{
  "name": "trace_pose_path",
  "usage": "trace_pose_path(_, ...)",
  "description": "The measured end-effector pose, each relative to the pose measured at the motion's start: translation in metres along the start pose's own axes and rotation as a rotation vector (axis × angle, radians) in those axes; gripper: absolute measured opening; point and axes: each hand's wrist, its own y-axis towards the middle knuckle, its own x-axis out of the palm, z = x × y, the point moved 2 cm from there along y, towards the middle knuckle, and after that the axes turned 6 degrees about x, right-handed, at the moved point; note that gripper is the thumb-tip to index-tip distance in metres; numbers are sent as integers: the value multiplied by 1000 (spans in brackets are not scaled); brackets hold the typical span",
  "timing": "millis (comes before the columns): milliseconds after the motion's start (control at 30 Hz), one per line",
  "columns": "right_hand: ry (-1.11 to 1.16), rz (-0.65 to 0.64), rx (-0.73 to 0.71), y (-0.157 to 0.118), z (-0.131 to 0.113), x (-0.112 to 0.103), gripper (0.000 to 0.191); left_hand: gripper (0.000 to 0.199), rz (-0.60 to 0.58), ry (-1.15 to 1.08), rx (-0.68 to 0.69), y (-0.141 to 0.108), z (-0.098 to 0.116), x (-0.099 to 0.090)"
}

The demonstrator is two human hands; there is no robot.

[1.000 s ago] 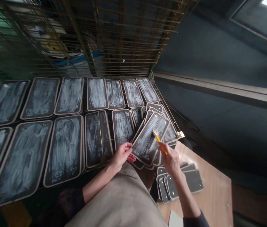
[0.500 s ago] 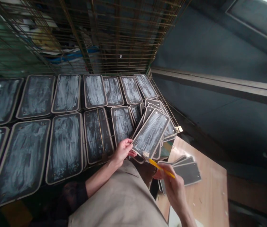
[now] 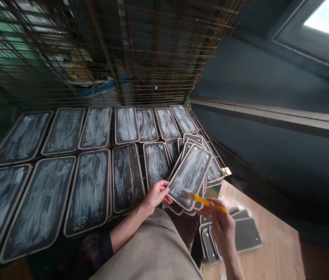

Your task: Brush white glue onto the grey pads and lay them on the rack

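Note:
My left hand [image 3: 158, 196] grips the lower left edge of a dark rectangular plate [image 3: 192, 171] with rounded corners and a pale border. White streaks cover the plate's face, and it lies tilted on top of a loose pile of similar plates. My right hand [image 3: 221, 217] is closed round the yellow handle of a paintbrush [image 3: 201, 200]. The brush's bristles touch the plate near its lower end. Below and behind my right hand, plain dark plates [image 3: 247, 233] without streaks are stacked on a wooden board [image 3: 278, 249].
Rows of white-streaked plates [image 3: 94, 190] lie on a wire rack [image 3: 211, 144] to the left and ahead. Upright wire racks [image 3: 164, 50] stand behind them. A blue-grey wall [image 3: 269, 77] with a ledge runs along the right.
The brush has moved from the plate's bottom edge onto its face near the lower end. My left hand keeps its grip. The camera view has shifted, showing more of the unstreaked stack.

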Motion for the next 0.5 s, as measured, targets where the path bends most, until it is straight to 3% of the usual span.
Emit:
trace_pose_path(100,6,285,-61,17,5,-10,29,24,-88,-64,-52,0,10,3)
trace_pose_path(167,57,409,-124,27,6,-16,31,21,-168,-156,-87,-1,18,6)
trace_pose_path(333,80,435,-195,37,22,-20,39,17,-375,-350,-34,-3,51,22)
trace_pose_path(500,2,434,-148,45,51,-13,44,20,-473,-348,118,12,106,45)
